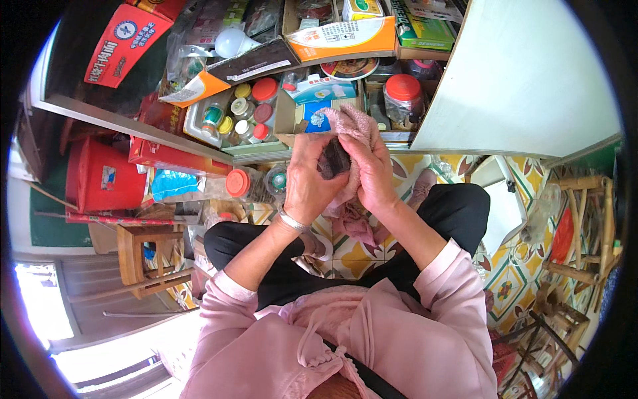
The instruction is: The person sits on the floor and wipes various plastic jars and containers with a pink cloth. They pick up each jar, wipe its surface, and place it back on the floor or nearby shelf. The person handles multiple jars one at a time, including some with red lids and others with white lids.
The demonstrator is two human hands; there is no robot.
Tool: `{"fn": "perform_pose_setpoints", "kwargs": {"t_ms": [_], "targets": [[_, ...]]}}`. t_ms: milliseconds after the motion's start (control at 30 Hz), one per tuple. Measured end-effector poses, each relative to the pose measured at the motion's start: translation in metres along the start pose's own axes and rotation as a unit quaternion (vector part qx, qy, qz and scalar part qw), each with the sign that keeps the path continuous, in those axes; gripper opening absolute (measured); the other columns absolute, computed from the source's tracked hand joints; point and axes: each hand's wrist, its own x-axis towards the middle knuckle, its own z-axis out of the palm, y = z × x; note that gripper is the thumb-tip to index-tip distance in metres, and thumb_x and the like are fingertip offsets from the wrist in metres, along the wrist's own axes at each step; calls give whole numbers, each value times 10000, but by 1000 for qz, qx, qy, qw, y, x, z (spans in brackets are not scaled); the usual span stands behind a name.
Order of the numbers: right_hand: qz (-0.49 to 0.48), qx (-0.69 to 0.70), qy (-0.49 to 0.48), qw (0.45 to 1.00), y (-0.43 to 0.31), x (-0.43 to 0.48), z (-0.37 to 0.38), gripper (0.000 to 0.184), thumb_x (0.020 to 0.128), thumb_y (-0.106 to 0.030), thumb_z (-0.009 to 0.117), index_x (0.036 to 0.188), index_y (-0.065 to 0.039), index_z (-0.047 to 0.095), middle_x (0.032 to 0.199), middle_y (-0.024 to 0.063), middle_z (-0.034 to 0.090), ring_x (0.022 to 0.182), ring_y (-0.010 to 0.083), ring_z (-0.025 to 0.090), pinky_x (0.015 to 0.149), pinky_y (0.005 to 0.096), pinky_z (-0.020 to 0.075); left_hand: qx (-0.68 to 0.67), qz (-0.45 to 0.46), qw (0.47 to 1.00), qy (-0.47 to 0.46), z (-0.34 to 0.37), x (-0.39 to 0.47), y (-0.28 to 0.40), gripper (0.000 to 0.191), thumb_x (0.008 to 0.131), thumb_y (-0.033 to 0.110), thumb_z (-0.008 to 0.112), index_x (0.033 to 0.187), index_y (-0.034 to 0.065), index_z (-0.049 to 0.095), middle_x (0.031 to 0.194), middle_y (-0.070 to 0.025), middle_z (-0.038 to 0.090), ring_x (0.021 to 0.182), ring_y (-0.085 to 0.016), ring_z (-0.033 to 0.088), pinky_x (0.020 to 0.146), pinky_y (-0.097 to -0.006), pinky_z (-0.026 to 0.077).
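My left hand [307, 182] grips a small dark object [335, 158], perhaps a jar, with thumb and fingers curved around its sides. My right hand [370, 172] holds a pink terry cloth [351, 122] against the right side of that object. One end of the cloth sticks up above my fingers, and another part hangs below them. Much of the dark object is hidden by my fingers and the cloth. Both hands are over the gap between my knees, just in front of an open cabinet shelf.
Lidded jars [244, 109] stand in a tray on the lower shelf, beside a red-lidded jar [402, 95]. A light bulb [234, 42] lies among cartons above. A white sliding door [508, 80] covers the right. Red-capped jar [239, 182], red bucket [107, 172] and bamboo chair [580, 224] surround me.
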Motion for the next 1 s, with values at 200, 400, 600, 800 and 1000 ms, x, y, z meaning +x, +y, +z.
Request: {"fn": "perform_pose_setpoints", "kwargs": {"t_ms": [200, 400, 600, 800, 1000], "targets": [[72, -45, 77, 993, 0, 0, -14, 455, 877, -215, 674, 1255, -16, 515, 1143, 61, 596, 1044, 122, 559, 931, 275, 429, -58, -10, 997, -46, -7, -13, -4, 575, 604, -23, 774, 1147, 6, 588, 1107, -172, 601, 1025, -324, 591, 877, -358, 484], [178, -29, 83, 980, -17, 5, -27, 545, 924, -503, 543, 1259, -76, 503, 1155, 19, 587, 1047, 132, 560, 916, 307, 441, -138, -1, 990, -20, -14, -11, -18, 616, 593, -71, 781, 1172, 31, 597, 1135, -111, 590, 1049, -246, 589, 877, -316, 498], [115, -95, 10, 989, 4, -8, -10, 382, 919, -333, 613, 1132, -16, 592, 1016, 22, 593, 916, 81, 536, 801, 237, 450, -44, -11, 999, -30, -20, -18, -20, 632, 618, -143, 715, 1207, 44, 582, 1101, -106, 601, 965, -234, 614, 825, -293, 510], [-11, -281, 54, 958, 22, -12, -11, 341, 820, -201, 711, 1046, 6, 562, 939, 44, 594, 827, 105, 552, 733, 249, 470, -94, -141, 984, -55, 3, -32, -14, 580, 724, -67, 728, 1254, -11, 497, 1106, -101, 622, 983, -140, 602, 844, -287, 513], [-13, -197, 127, 972, 23, 3, -27, 167, 866, -112, 655, 900, -35, 511, 860, 9, 563, 757, 53, 534, 635, 206, 461, -162, -132, 978, -13, 15, -31, -11, 607, 761, -82, 704, 1322, -6, 485, 1092, -72, 634, 933, -108, 596, 770, -242, 509]]}}
